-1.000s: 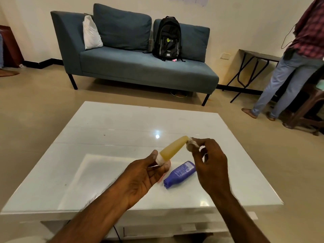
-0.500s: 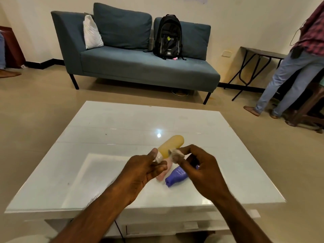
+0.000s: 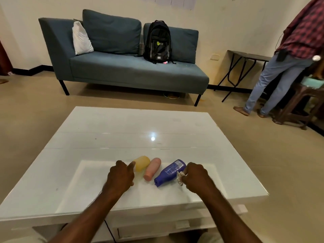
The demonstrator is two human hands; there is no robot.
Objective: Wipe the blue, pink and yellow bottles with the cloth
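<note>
Here, in the head view, three bottles lie on their sides in a row on the white table (image 3: 105, 137): the yellow bottle (image 3: 142, 162) on the left, the pink bottle (image 3: 152, 169) in the middle, the blue bottle (image 3: 170, 172) on the right, caps toward the camera. The left hand (image 3: 120, 178) rests on the table with its fingers curled round the near end of the yellow bottle; the right hand (image 3: 197, 177) is closed on the small crumpled cloth (image 3: 180, 178), just beside the blue bottle

dim warm light | glare on table (image 3: 152, 138) | edges bowed, perhaps soft
</note>
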